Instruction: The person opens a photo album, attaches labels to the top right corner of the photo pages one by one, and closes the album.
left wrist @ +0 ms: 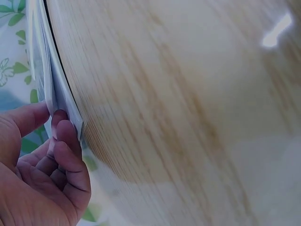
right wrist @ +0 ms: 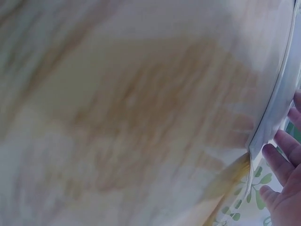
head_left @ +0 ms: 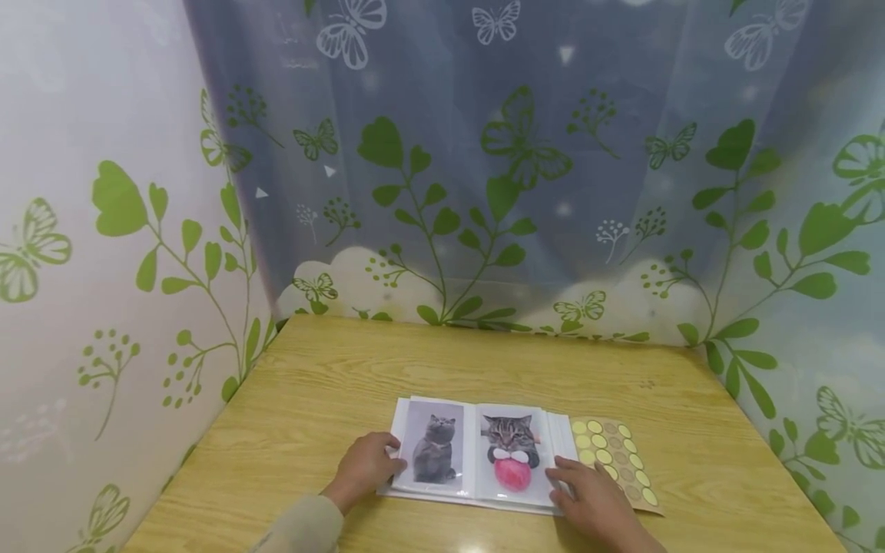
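A small photo album (head_left: 471, 453) lies spread flat on the table. Its left page has a photo of a sitting grey cat (head_left: 434, 447), its right page a tabby cat with a pink ball-like shape (head_left: 512, 452). My left hand (head_left: 366, 465) grips the album's left edge; in the left wrist view, thumb and curled fingers (left wrist: 68, 136) hold the page stack and cover near a corner. At the lower right edge, my right hand (head_left: 596, 498) rests with fingers loosely extended, fingertips (right wrist: 270, 151) against the album's border.
Partly under the right hand and beside the album lies a brown sheet (head_left: 631, 465) with rows of round yellow spots. The wood-grain table (head_left: 429, 357) is bordered by hanging curtains (head_left: 442, 230) printed with green leaves and butterflies at the back and both sides.
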The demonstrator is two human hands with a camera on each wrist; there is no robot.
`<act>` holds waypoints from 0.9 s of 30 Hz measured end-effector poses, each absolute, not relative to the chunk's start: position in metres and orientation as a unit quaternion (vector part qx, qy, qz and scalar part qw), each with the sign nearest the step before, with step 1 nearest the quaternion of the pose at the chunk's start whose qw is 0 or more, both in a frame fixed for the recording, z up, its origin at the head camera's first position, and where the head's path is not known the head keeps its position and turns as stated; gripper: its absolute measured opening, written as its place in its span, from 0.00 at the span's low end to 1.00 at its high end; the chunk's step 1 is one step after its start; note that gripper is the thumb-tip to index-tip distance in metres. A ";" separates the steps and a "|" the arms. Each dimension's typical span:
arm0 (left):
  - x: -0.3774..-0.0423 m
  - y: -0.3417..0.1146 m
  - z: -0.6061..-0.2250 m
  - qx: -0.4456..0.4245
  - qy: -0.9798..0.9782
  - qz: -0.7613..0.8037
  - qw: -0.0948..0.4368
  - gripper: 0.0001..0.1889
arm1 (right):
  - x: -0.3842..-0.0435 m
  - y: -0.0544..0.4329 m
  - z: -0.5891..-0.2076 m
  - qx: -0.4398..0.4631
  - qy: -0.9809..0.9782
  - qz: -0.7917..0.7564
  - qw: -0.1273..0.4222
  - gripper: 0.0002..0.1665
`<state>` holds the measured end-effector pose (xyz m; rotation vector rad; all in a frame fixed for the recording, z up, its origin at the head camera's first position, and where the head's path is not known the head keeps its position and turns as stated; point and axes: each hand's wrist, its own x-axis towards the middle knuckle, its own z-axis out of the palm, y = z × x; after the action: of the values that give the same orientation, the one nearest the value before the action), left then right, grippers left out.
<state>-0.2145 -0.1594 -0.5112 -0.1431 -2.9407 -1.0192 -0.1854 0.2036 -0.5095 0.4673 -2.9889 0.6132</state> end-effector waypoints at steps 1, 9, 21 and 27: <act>-0.214 -0.159 -0.511 -0.046 -0.944 -0.326 0.014 0.15 | -0.185 0.204 -0.509 0.149 -0.968 0.200 0.026 0.16; -0.214 -0.159 -0.509 -0.038 -0.954 -0.296 0.006 0.17 | -0.184 0.205 -0.508 0.148 -0.967 0.206 0.026 0.16; -0.217 -0.162 -0.500 -0.035 -0.961 -0.275 0.025 0.13 | -0.188 0.214 -0.504 0.106 -0.971 0.208 0.058 0.13; -0.225 -0.156 -0.496 -0.040 -0.960 -0.276 0.028 0.15 | -0.190 0.228 -0.504 0.077 -0.970 0.219 0.069 0.20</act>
<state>-0.2252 -0.1564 -0.4963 -0.1239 -2.9624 -0.8515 -0.1905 0.2277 -0.5039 0.2309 -2.9201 0.6602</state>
